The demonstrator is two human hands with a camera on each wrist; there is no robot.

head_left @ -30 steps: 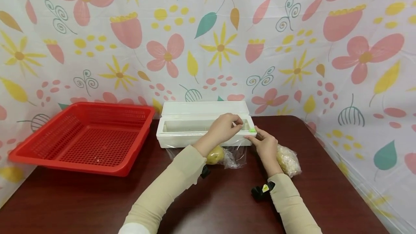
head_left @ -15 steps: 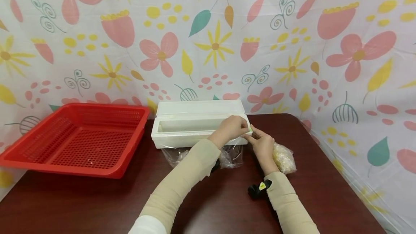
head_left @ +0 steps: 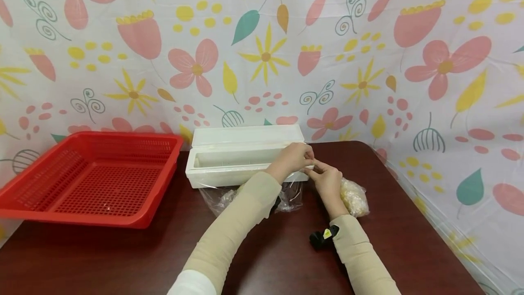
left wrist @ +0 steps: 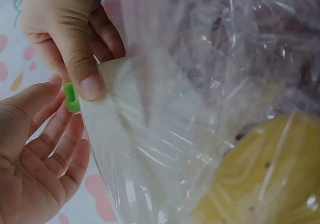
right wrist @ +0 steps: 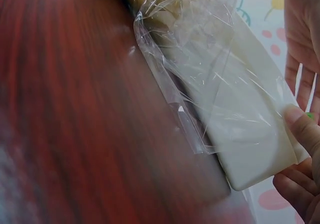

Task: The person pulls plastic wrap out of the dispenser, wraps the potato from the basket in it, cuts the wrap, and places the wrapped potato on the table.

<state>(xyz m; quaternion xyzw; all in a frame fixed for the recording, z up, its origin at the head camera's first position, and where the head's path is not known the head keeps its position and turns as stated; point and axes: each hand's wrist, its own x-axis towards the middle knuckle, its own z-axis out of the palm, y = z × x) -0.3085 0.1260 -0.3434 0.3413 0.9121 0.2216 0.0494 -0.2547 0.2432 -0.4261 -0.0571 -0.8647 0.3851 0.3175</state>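
A long white cling film dispenser (head_left: pixel 221 177) stands at the back of the table with its lid raised. Clear film (head_left: pixel 209 198) hangs down over its front. My right hand (head_left: pixel 327 185) grips the dispenser's right end, thumb pressing its corner (right wrist: pixel 280 154). Against that same end, my left hand (head_left: pixel 292 159) pinches a small green slide cutter (left wrist: pixel 72 98) with its fingertips; the head view hides the cutter behind the hands. A yellow, spotted potato (left wrist: pixel 272 176) lies under the film, mostly covered by the left forearm in the head view.
To the left stands a red perforated plastic basket (head_left: pixel 110 185). A pale yellowish bundle in clear plastic (head_left: pixel 355 198) lies just right of my right hand. The dark red wooden table (head_left: pixel 286 258) backs onto a floral curtain (head_left: pixel 254 81).
My left hand has moved right from above the trough to the dispenser's right end and closed on the green cutter. The right hand keeps its grip there. The head view has shifted slightly.
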